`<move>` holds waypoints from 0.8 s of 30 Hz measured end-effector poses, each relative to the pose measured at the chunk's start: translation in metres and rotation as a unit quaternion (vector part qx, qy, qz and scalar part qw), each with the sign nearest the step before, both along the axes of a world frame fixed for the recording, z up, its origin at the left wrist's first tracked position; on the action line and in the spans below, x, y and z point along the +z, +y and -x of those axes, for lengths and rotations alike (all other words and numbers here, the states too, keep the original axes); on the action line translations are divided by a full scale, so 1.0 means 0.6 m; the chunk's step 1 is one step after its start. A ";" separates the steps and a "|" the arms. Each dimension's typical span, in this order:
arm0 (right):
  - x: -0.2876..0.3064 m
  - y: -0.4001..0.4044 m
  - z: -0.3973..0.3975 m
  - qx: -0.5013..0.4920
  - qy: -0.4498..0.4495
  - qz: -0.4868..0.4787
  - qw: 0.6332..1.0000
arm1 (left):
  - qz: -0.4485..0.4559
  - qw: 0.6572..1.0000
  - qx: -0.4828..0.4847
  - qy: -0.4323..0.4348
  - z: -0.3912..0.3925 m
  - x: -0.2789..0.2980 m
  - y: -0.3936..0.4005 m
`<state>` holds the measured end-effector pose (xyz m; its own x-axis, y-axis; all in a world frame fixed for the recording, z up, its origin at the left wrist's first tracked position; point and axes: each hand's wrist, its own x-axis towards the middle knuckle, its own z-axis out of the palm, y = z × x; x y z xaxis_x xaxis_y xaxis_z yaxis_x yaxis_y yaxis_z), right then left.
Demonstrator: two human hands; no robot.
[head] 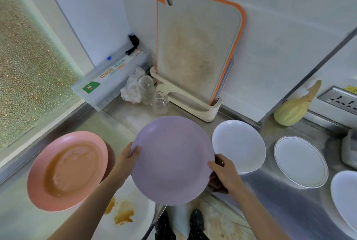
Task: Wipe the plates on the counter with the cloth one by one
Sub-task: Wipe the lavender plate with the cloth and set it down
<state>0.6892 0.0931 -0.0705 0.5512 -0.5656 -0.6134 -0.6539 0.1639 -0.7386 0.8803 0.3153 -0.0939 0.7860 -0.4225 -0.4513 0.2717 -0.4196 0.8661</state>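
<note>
The person is holding the lilac plate (172, 160) tilted in the air between both hands: the left hand (128, 157) is pinching its rim, and the right hand (225, 174) is gripping the opposite rim together with what looks like a dark cloth (216, 183) bunched beneath it. Just outside the left hand a pink plate (67, 170) is carrying brown sauce, so a careless swing could be knocking it, or the thin rim grip could be slipping.

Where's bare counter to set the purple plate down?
Bare steel lies behind the purple plate, before the glasses and board rack. Rightward is crowded: three white plates, narrow gaps. Left holds the stained pink plate.
</note>
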 end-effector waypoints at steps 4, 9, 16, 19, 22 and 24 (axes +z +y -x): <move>-0.034 0.034 0.008 -0.105 0.000 -0.081 0.991 | -0.160 0.983 0.010 -0.085 -0.004 -0.024 -0.017; -0.056 0.055 -0.009 -0.193 0.004 -0.071 0.979 | -0.202 0.977 -0.012 -0.073 -0.007 -0.034 -0.040; -0.079 0.065 -0.059 -0.272 0.013 -0.102 0.957 | -0.215 0.969 -0.037 -0.115 -0.039 -0.052 -0.080; -0.083 0.066 -0.070 -0.296 0.007 -0.103 0.950 | -0.213 0.968 -0.047 -0.124 -0.059 -0.066 -0.090; -0.086 0.061 -0.075 -0.294 0.009 -0.100 0.950 | -0.209 0.970 -0.051 -0.117 -0.071 -0.082 -0.094; -0.085 0.057 -0.076 -0.283 0.014 -0.098 0.954 | -0.202 0.972 -0.044 -0.110 -0.072 -0.093 -0.095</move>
